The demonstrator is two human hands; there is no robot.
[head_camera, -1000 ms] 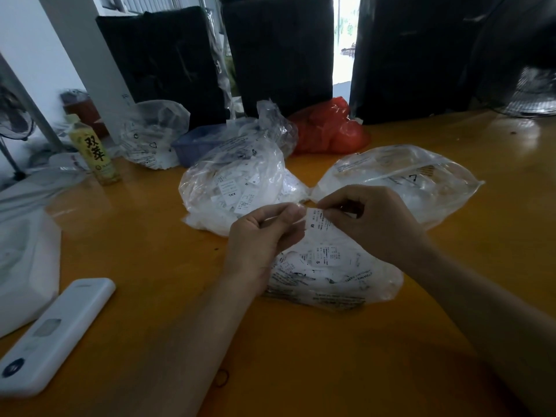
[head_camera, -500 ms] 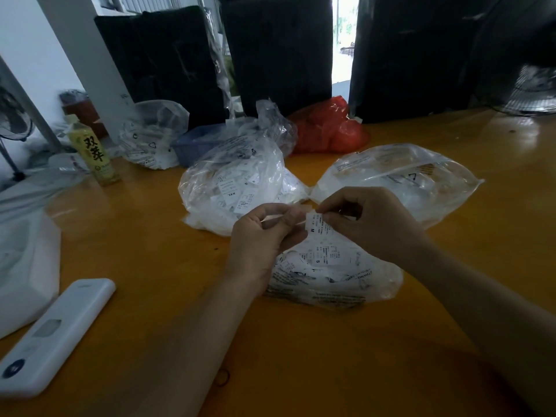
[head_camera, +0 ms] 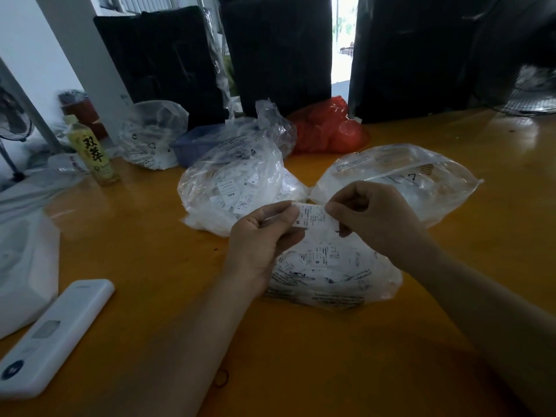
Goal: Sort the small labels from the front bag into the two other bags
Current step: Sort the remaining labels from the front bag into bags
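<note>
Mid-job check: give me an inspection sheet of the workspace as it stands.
Surface: orange table, glossy.
Job's things: front bag of labels; left bag; right bag; one label, marked M, held above the front bag.
Clutter: white remote, drink bottle, red bag, rubber band.
Grippers: left hand and right hand pinch the label's ends.
Cables: nothing seen.
Surroundings: black chairs, fan.

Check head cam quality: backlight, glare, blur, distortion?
Head view: the bright doorway is blown out and the black bags are crushed dark; the table shows glare at far right; wide-angle bending at the edges; the fan is smeared; the label between the left hand and right hand stays readable.
</note>
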